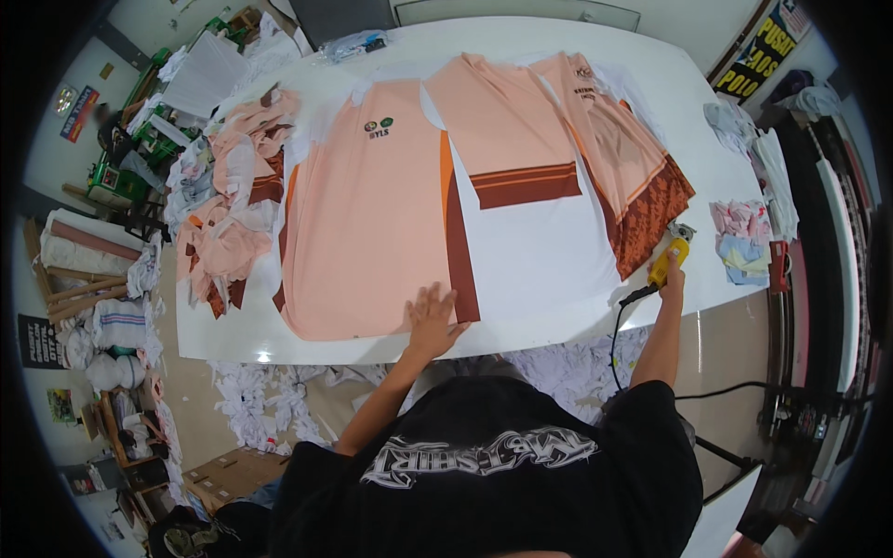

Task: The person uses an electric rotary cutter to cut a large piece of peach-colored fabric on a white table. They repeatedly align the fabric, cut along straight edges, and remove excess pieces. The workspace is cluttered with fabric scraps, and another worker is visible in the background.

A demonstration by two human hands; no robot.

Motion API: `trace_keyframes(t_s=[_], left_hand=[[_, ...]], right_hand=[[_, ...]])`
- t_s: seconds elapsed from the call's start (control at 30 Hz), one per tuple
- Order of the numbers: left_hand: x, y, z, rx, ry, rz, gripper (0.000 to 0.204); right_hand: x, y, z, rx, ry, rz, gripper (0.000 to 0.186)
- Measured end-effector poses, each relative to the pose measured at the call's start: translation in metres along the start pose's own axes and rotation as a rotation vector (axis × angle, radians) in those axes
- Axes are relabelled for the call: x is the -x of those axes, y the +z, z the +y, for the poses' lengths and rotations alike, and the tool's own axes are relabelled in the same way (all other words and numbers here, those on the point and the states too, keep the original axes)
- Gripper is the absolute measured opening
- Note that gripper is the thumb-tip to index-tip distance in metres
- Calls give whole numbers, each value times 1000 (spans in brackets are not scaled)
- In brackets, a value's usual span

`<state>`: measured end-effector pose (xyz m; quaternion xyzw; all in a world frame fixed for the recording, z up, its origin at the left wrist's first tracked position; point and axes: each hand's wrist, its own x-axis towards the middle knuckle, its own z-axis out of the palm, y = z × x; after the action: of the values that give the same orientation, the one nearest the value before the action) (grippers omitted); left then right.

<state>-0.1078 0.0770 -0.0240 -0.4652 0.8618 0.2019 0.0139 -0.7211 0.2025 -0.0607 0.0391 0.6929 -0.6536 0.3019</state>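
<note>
Fingers spread, my left hand (pixel 432 318) lies flat on the lower right corner of a large peach fabric panel (pixel 363 223) with a brown and orange side strip. My right hand (pixel 668 276) is wrapped round the yellow body of an electric fabric cutter (pixel 672 259) at the table's right side. The cutter's metal head touches or nearly touches the brown patterned hem of a peach sleeve piece (pixel 642 177). Between the two lies another peach piece (pixel 512 121) with a brown striped band. White fabric or paper (pixel 539 251) extends below it.
Peach and brown offcuts (pixel 242 195) are heaped at the table's left edge. Folded cloths (pixel 742 242) lie at the right. A black cord (pixel 614 344) hangs from the cutter past the table edge. White scraps (pixel 251 400) cover the floor below. A person (pixel 116 139) is at the far left.
</note>
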Motion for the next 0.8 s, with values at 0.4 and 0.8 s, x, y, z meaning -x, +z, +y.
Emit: trace_keyframes(t_s=[0.4,0.8], left_hand=[[6,-28,-53,493,217,-34,56],[-13,-84,-118,-61,-162,-290,134]], right_hand=[[346,-12,71,379,-148,-129,47],[505,82,116,1163,-314,-368,57]])
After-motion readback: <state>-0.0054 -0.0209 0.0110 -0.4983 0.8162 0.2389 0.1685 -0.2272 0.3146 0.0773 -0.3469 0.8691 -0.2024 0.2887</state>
